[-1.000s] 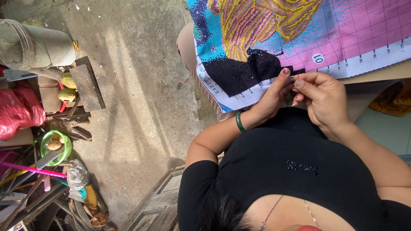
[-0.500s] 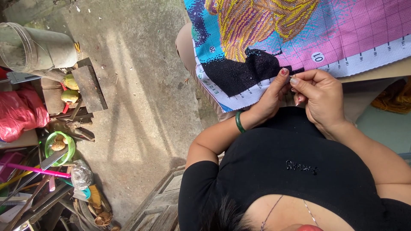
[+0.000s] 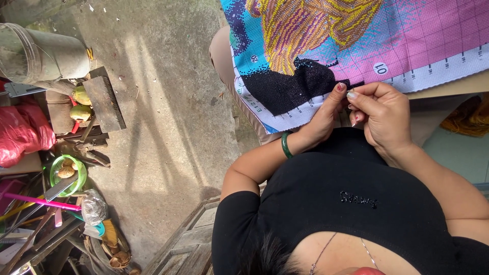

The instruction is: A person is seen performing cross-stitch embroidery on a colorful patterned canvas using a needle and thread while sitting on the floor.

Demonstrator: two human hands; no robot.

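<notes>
Since the earlier frame, both hands have barely shifted at the canvas [image 3: 356,46] edge. Left hand [image 3: 321,122] pinches the canvas border; right hand [image 3: 382,119] is closed, fingertips pinched as on a needle too small to confirm. Bead-filled black, yellow and blue areas appear done; the pink gridded area looks unfilled.

Head camera looks steeply down, close above hands [image 3: 356,114].
</notes>
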